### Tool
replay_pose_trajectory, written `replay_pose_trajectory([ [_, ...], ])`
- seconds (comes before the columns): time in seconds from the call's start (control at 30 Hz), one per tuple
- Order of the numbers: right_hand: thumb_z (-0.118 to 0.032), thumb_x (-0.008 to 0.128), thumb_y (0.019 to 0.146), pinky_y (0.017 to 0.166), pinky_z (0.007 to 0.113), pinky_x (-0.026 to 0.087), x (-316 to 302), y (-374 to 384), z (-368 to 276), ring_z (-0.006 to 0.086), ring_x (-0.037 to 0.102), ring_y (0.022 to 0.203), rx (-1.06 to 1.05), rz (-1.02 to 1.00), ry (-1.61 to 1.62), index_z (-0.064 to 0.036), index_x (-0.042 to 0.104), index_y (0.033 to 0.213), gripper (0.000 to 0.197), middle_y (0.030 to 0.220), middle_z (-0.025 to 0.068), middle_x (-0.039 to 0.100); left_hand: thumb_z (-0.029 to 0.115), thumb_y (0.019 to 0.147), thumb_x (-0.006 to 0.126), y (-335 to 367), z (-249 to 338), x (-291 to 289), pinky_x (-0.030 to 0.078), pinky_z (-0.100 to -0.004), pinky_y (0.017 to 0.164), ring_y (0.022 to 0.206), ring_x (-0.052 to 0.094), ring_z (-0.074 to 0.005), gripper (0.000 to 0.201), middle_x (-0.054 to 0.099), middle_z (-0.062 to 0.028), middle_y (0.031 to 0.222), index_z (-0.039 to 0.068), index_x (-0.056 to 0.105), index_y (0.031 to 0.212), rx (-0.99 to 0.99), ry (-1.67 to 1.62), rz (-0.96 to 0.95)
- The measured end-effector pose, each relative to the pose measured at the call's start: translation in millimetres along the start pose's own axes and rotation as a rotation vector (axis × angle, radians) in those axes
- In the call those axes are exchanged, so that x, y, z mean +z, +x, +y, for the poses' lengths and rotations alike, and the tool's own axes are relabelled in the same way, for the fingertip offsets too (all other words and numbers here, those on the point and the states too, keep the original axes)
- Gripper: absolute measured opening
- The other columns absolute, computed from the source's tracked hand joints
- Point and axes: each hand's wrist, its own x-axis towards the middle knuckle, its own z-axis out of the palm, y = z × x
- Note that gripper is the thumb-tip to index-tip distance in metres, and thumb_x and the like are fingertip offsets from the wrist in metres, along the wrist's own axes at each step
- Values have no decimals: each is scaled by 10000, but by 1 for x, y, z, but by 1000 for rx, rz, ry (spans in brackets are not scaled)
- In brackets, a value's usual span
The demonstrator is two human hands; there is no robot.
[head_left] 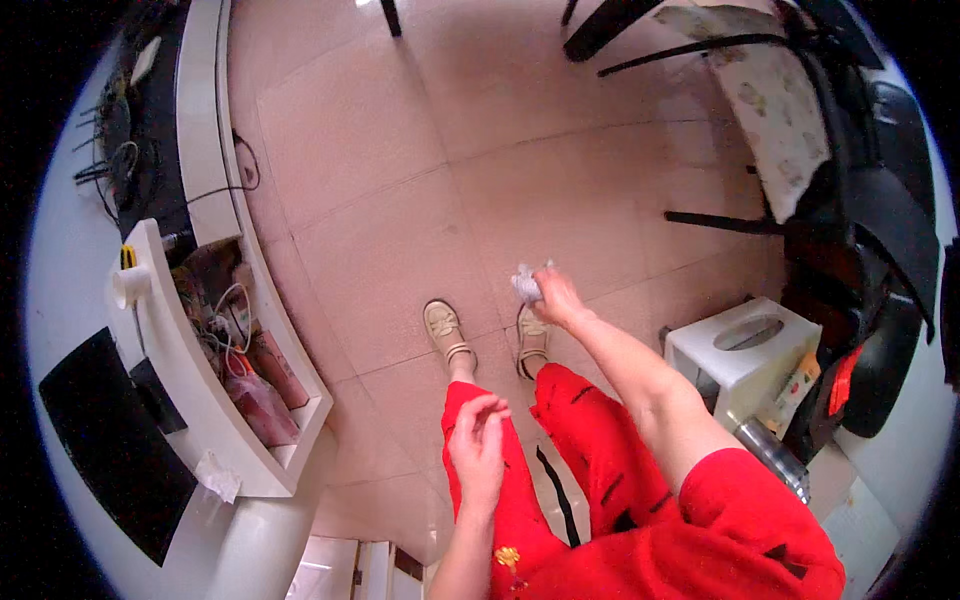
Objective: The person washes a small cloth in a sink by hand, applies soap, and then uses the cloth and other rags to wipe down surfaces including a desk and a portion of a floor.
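My right hand [558, 298] is stretched out over the floor above my right shoe [533, 335]. Its fingers are closed round a crumpled whitish wad [526, 284], which sticks out to the left of them; whether it is paper or cloth I cannot make out. Over my red trouser leg [465, 400] hovers my left hand [479, 440], its fingers loosely bent and the thumb apart, with nothing seen in it. My left shoe [441, 322] stands beside the right one on the pinkish tiles [370, 240].
At the left, a white cabinet [215, 400] has an open compartment with cables [235, 320] and a pink bag [258, 400]; a dark screen [115, 450] stands by it. To the right are a white stool [690, 345] with an oval opening, a metal cylinder [770, 455] and a cloth-draped chair [780, 130].
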Motion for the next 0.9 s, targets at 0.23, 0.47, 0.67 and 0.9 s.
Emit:
replay_pose_trajectory([
  [0.23,-37,611,662,810,452,434,75,119,-23,387,507,962,-104,52,28,-47,536,965,312,1046,214,500,-7,865,443,93,-42,-8,450,-283,822,881,570,-152,205,581,-101,993,-17,504,1061,-49,-60,32],
  [0.47,-94,639,677,848,470,427,117,217,-50,363,515,984,-185,7,-78,-55,559,953,290,1088,196,491,-24,850,442,122,-41,-38,446,-275,814,882,575,-158,226,570,-122,1006,-29,483,1071,-84,7,38],
  [0.67,-115,559,726,811,446,453,172,183,-67,315,478,1022,-357,24,-333,-47,583,960,245,1081,140,513,-25,840,465,123,-18,-48,453,-256,772,890,580,-159,203,533,-107,1008,-30,510,1038,-98,-12,-17],
  [0.9,-158,572,708,799,438,456,162,218,-29,311,479,1030,-522,57,-305,-93,570,867,172,1149,109,488,-22,829,483,135,-21,-53,460,-265,764,866,583,-162,203,538,-102,986,-22,525,1028,-116,10,-52],
])
